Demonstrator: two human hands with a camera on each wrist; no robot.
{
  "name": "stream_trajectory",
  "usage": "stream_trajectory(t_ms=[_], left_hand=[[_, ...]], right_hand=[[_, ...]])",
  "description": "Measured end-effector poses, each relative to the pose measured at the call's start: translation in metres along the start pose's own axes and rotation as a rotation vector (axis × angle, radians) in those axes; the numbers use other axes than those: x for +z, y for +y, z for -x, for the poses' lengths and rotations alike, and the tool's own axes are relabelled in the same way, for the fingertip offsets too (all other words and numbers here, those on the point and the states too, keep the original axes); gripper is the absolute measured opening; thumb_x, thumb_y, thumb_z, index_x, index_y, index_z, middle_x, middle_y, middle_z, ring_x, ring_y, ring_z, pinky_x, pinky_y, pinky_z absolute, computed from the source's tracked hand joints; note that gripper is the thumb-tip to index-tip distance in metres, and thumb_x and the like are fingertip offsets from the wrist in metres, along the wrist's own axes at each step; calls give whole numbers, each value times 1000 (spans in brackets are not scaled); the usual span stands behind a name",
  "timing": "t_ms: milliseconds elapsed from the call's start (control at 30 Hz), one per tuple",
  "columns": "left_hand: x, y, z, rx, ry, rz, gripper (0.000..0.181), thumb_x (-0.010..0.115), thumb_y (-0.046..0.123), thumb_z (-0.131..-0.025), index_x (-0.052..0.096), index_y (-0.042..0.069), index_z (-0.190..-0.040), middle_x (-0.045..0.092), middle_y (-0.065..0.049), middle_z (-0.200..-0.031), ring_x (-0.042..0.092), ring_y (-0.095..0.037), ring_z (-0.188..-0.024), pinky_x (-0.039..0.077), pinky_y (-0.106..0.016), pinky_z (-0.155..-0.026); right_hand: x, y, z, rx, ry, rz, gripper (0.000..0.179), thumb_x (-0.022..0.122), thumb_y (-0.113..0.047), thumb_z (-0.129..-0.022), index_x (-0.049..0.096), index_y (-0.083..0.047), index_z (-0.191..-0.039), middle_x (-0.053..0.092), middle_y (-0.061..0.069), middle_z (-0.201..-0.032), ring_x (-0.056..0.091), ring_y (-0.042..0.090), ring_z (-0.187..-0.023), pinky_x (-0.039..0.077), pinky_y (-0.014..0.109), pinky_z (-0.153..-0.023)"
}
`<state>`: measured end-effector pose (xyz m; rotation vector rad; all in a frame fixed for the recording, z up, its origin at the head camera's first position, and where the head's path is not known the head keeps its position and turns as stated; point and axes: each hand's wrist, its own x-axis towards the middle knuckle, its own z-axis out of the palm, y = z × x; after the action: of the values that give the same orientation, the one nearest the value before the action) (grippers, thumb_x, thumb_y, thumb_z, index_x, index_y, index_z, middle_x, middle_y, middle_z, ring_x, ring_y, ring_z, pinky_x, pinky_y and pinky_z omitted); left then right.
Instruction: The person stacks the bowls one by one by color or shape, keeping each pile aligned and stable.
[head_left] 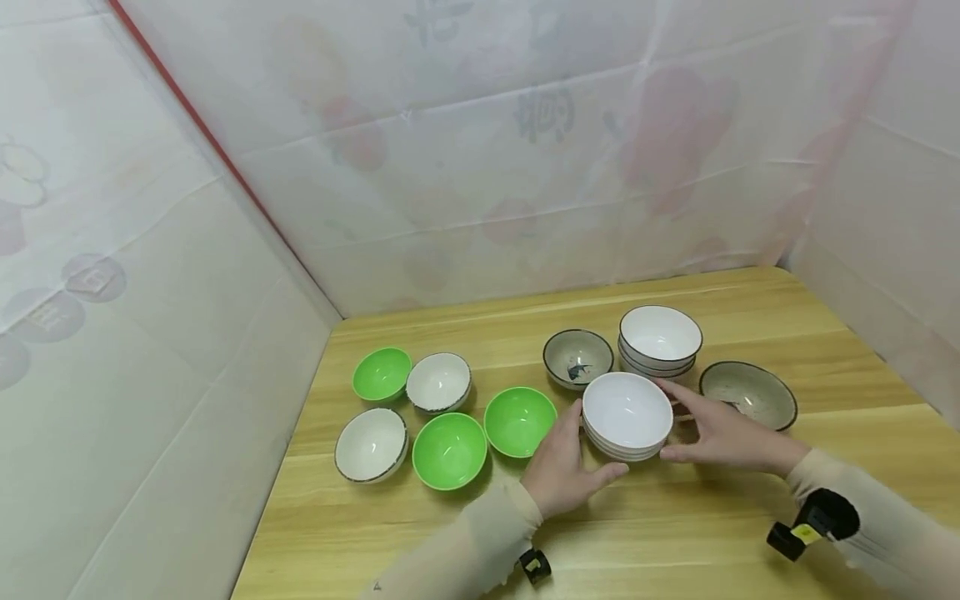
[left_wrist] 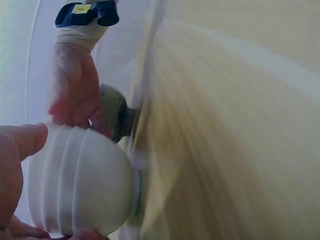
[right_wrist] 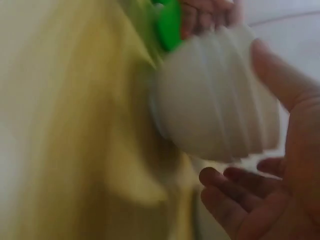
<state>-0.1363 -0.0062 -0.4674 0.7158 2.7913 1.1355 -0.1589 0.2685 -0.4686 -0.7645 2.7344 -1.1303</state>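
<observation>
A stack of smooth, round white bowls (head_left: 628,417), ridged outside by its layered rims, is between the left hand (head_left: 562,468) and the right hand (head_left: 731,432), at the wood-grained table (head_left: 675,542). Both hands flank it, thumbs spread wide from fingers; whether they bear its weight I cannot tell. A glossy green bowl (head_left: 519,422) stands left, a dark-rimmed grey bowl (head_left: 750,393) right.

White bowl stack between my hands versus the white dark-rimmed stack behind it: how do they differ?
Rim: the plain stack has pale rims; the dark-rimmed stack shows thin dark edges.
Place: the plain stack is between the left hand and right hand; the dark-rimmed stack stands farther back.
Shared: both are nested bowls, openings up, with white insides on top.
</observation>
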Motion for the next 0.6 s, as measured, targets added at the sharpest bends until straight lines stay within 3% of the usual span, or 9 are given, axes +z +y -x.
stream_trajectory(t_ms=[100,233,600], left_hand=[[3,-1,1,28,9,6,99,71,55,-80,21,10,-152,38,-7,-148,37,-17,-135,33,-35,-109],[6,2,1,28,9,26,99,70,54,-81,18,11,-153,34,-7,-151,35,-19,-136,32,-36,-110],[12,6,-14,11,11,44,99,64,58,-84,17,3,-152,31,-12,-153,31,-20,-138,30,-36,-110]], right_hand=[[15,4,0,-33,31,5,106,82,-42,-73,19,-15,-154,54,9,-133,60,17,-108,53,30,-85],[26,8,0,-44,89,4,103,82,-41,-74,20,-18,-153,57,8,-128,61,12,-103,54,27,-79],[26,9,1,49,159,0,97,81,-44,-74,27,-14,-150,57,6,-127,60,9,-96,52,26,-77]])
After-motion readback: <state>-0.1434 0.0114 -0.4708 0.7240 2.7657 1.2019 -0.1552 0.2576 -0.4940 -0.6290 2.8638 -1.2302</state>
